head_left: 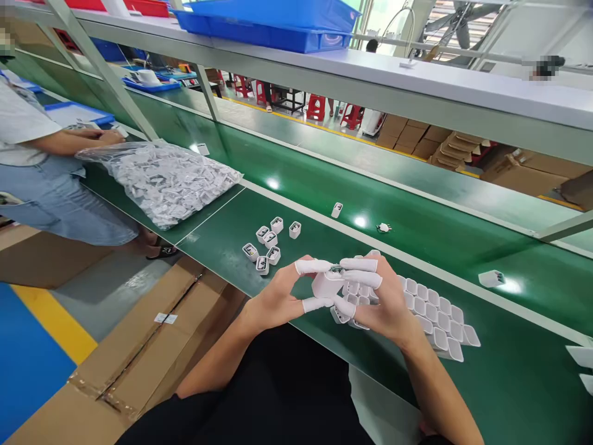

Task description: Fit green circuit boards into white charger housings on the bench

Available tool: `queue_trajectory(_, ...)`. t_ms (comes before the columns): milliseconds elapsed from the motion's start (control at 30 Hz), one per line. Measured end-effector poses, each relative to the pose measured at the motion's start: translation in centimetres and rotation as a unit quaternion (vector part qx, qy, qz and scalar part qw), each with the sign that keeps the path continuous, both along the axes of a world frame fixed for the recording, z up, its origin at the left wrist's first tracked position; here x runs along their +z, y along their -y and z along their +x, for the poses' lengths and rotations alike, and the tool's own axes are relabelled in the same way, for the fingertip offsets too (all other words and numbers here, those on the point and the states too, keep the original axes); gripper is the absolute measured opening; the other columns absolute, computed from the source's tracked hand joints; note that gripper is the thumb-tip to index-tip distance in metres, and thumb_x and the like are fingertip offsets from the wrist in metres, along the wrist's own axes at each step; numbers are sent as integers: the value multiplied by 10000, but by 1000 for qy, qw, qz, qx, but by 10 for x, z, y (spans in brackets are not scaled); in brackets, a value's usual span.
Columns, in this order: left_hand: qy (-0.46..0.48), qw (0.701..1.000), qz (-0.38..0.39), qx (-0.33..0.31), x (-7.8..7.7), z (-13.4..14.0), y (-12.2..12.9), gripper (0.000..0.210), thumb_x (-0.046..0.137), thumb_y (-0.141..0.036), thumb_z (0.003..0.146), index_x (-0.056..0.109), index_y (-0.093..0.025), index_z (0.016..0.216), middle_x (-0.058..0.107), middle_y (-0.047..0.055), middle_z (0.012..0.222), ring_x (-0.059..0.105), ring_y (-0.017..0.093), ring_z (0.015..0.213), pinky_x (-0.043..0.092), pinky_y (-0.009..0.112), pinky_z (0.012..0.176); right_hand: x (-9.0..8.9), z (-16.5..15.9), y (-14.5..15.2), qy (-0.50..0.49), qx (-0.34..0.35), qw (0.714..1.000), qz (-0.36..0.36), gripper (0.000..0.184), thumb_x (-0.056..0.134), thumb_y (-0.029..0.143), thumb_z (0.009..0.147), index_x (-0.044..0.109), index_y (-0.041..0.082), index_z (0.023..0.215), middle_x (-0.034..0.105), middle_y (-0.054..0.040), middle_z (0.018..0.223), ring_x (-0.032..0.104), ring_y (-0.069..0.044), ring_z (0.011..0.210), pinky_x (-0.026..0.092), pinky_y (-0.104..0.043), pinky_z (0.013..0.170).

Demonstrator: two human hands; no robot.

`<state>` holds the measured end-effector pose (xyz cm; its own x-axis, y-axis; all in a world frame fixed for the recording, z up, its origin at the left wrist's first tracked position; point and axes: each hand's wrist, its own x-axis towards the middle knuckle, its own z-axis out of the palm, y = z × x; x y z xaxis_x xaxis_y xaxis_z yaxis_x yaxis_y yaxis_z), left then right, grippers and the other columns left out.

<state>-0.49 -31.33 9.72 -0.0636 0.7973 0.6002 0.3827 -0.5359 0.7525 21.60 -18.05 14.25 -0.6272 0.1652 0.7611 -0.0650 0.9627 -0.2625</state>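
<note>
A small white plastic housing (325,286) is held up over the green workbench, between my two hands. My left hand (277,298) pinches it from the left, index finger at the top and thumb underneath. From the other side, my right hand (386,303) closes on it, with fingertips at its open top and thumb low. White finger cots cover the working fingertips of both hands. A bit of green circuit board (336,269) shows at the top of the housing, partly hidden by fingers. Behind and beyond my right hand stand rows of open white housings (430,306).
Several housings with parts inside (270,240) stand left of my hands. A clear bag of white pieces (162,179) lies farther left, near another person's hands (99,136). Single pieces lie along the back. A shelf with blue trays (269,25) crosses above; cardboard boxes (162,334) sit below left.
</note>
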Motion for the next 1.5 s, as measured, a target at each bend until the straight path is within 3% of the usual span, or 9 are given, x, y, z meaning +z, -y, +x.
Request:
queue_trajectory(133,20,998,-51,2,-7,-5,14,665,1010,-405,873,728,-245,1453,821,107,1193,789,230,1000,709,378,937,-2,-5,7,53,27,997,-55,517,912,233,850,673,275,1307,810,-95,1210,729,-261,955,568,-434,819)
queue_trajectory(467,170,977,-127,23,-50,6,37,857,1123,-622,592,807,-178,1255,848,118,1083,813,266,951,702,386,922,-5,-12,17,109,83,986,-93,526,846,361,946,653,268,1426,794,-89,1131,729,-252,900,613,-397,754)
queue_trajectory(633,294,949,-112,-23,-71,21,30,908,1159,-664,393,794,-168,1060,791,64,904,766,214,825,672,334,855,-15,-18,17,139,74,987,-43,307,754,498,1012,661,261,1185,722,-46,924,677,-256,754,577,-389,632)
queue_trajectory(767,347,928,-131,-39,-86,28,29,919,1174,-640,268,749,-177,938,720,16,793,715,172,727,643,295,775,-28,-23,18,161,97,982,-36,319,793,491,975,577,270,1053,678,-20,862,621,-233,702,551,-383,610)
queue_trajectory(967,281,945,-162,-43,-94,23,20,866,1093,-794,424,745,-175,919,745,40,865,717,178,778,623,300,782,-43,-22,13,166,102,978,-71,415,768,445,981,398,278,895,483,27,764,475,-199,668,436,-358,592)
queue_trajectory(1067,209,966,-150,-32,-96,22,5,815,1063,-823,475,693,-181,814,703,9,755,647,148,661,546,271,643,-43,-23,7,170,98,973,-122,386,723,522,1020,450,273,906,522,4,803,524,-215,705,485,-370,622)
queue_trajectory(1200,230,967,-108,11,-96,31,-11,808,1058,-814,447,609,-200,721,600,-36,632,561,124,565,481,272,558,-39,-29,2,197,99,953,-210,400,594,602,1091,504,266,894,568,-23,842,547,-222,731,452,-353,590)
queue_trajectory(1333,286,954,-86,4,-84,30,-18,807,1031,-836,500,586,-203,728,572,-36,628,578,138,598,488,289,596,-29,-43,-1,193,96,941,-259,488,583,652,1094,485,257,825,525,-3,779,494,-200,699,391,-336,566)
queue_trajectory(1500,371,925,-82,-26,-56,23,-21,714,941,-813,757,606,-195,878,653,12,809,604,147,730,535,300,725,-12,-62,-16,191,70,934,-292,613,668,760,1028,512,242,741,540,6,740,490,-181,695,387,-325,585)
